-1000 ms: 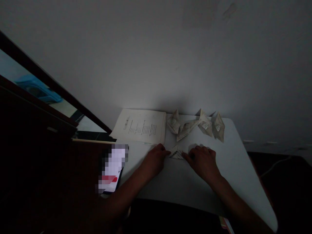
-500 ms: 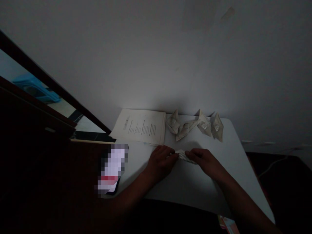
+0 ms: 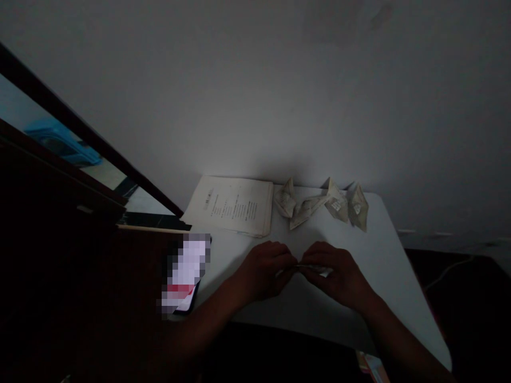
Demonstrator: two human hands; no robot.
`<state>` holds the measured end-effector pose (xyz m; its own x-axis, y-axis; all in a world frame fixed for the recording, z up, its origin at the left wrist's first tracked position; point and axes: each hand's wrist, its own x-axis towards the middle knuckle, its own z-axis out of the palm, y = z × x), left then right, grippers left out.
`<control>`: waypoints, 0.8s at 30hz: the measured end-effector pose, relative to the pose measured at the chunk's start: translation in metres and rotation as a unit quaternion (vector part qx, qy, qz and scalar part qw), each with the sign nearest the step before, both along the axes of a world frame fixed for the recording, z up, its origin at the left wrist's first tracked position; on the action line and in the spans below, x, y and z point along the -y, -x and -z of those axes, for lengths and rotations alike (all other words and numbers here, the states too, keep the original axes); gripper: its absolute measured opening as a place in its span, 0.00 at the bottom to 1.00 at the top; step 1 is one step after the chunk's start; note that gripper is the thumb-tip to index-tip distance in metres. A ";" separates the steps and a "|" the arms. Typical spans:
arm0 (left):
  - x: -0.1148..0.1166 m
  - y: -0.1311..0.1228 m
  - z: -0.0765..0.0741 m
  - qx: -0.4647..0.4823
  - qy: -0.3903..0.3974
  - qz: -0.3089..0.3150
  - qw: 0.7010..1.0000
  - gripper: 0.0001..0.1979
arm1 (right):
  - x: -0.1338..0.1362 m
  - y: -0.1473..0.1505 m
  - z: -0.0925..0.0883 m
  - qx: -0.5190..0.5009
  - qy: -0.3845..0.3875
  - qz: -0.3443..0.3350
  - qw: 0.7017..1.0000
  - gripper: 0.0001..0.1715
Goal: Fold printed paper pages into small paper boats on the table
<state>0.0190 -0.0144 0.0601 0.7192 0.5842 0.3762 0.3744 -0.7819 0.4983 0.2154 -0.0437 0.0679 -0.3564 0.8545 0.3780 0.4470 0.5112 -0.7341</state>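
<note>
Between my two hands is a small piece of folded paper [image 3: 315,267], seen nearly edge-on and mostly covered by fingers. My left hand [image 3: 271,268] pinches its left end, and my right hand [image 3: 333,268] grips the right part, where a pale corner shows under the fingers. The fingertips of both hands almost meet. Beyond them, toward the wall, stand several folded paper boats: one boat [image 3: 285,198] at the left, a flatter, longer one [image 3: 307,210] beside it, another boat [image 3: 336,202], and one more [image 3: 357,208] at the right end.
A stack of printed sheets [image 3: 235,205] lies at the back left of the white table [image 3: 393,276], against the grey wall [image 3: 255,96]. A phone [image 3: 187,274] with a blurred screen rests at the left edge. A dark-framed mirror or opening [image 3: 147,199] leans at the left.
Both hands have closed in around the folded paper and tilted it, so its printed face no longer shows. The right hand has turned more over it. The boats and sheets stay put.
</note>
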 end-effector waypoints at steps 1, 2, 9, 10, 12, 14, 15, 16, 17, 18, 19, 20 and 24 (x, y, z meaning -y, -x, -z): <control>0.000 0.000 0.000 0.009 0.016 0.008 1.000 0.08 | 0.000 -0.001 0.000 -0.006 0.013 -0.002 1.000 0.04; -0.001 0.001 0.000 0.017 0.033 0.012 0.999 0.08 | 0.001 -0.001 0.000 -0.012 0.027 -0.002 1.000 0.04; -0.004 0.006 -0.010 0.029 0.153 0.013 0.988 0.07 | 0.004 -0.010 0.002 -0.063 0.123 0.018 0.990 0.04; -0.004 0.007 -0.011 0.030 0.171 0.009 0.985 0.06 | 0.004 -0.012 0.003 -0.070 0.133 0.022 0.988 0.04; -0.005 0.009 -0.012 0.035 0.204 0.009 0.978 0.06 | 0.004 -0.016 0.004 -0.084 0.153 0.023 0.984 0.04; -0.006 0.009 -0.011 0.041 0.230 0.008 0.972 0.06 | 0.004 -0.019 0.006 -0.102 0.180 0.018 0.978 0.04; -0.007 0.009 -0.011 0.043 0.242 0.008 0.969 0.06 | 0.004 -0.020 0.007 -0.112 0.196 0.016 0.974 0.05; -0.007 0.008 -0.011 0.045 0.254 0.005 0.966 0.06 | 0.004 -0.021 0.008 -0.123 0.211 0.015 0.970 0.06; -0.008 0.007 -0.011 0.046 0.268 -0.001 0.962 0.06 | 0.004 -0.021 0.009 -0.133 0.225 0.016 0.965 0.07; -0.009 0.007 -0.010 0.048 0.285 -0.008 0.957 0.05 | 0.003 -0.021 0.010 -0.141 0.238 0.019 0.961 0.08; -0.010 0.006 -0.009 0.049 0.303 -0.017 0.951 0.05 | 0.002 -0.021 0.011 -0.148 0.251 0.024 0.956 0.09; -0.012 0.006 -0.009 0.053 0.325 -0.028 0.944 0.04 | 0.001 -0.020 0.013 -0.154 0.264 0.029 0.952 0.11; -0.015 0.004 0.000 0.091 0.428 -0.068 0.897 0.06 | -0.008 -0.014 0.021 -0.201 0.310 0.069 0.927 0.12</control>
<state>0.0148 0.0007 0.0598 0.5912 0.7929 -0.1475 0.2883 -0.0370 0.9568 0.2296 -0.0355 0.0471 -0.1646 0.9787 -0.1223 0.1043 -0.1060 -0.9889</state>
